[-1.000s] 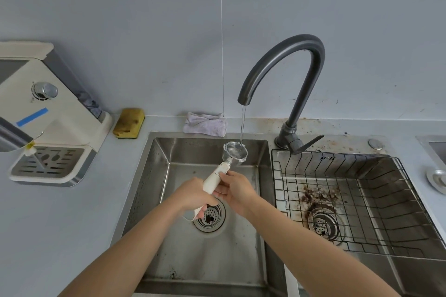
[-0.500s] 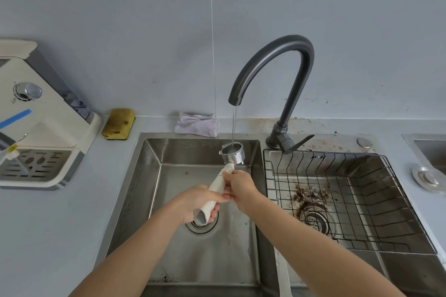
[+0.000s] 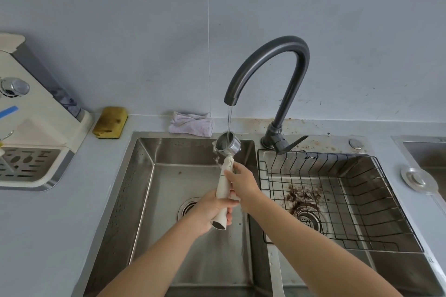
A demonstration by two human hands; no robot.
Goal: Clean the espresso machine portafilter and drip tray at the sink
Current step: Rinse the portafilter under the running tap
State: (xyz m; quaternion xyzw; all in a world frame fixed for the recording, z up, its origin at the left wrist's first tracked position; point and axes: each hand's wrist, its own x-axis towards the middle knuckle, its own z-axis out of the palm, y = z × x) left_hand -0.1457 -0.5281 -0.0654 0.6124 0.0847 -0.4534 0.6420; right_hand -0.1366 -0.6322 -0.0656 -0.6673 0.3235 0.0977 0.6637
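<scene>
- Portafilter point(image 3: 225, 172): a shiny round metal cup on a smooth cream handle, held tilted over the left basin of the sink point(image 3: 144, 176), with the cup uppermost and directly under the tap point(image 3: 277, 60).
- A thin stream of water point(image 3: 229, 120) falls from the dark, matte, arched tap into the cup and splashes at its rim.
- Left hand point(image 3: 208, 212): its grip is clenched round the lower part of the handle, and the handle's dark hollow end pokes out below the fingers.
- Right hand point(image 3: 242, 183): its grip is wrapped round the handle higher up, just below the cup.
- The sink is brushed steel with two square basins. The left one has a round slotted drain point(image 3: 188, 207).
- The right basin holds a black wire rack point(image 3: 357, 202), with brown coffee grounds point(image 3: 301, 195) scattered beneath it around the drain.
- Drip tray point(image 3: 26, 166): a slotted metal grille in the base of the cream espresso machine point(image 3: 41, 125), which stands on the grey surface point(image 3: 36, 236) at far left, well apart from the sink.
- A stained yellow sponge point(image 3: 110, 122) and a crumpled pale cloth point(image 3: 191, 123) lie by the wall.
</scene>
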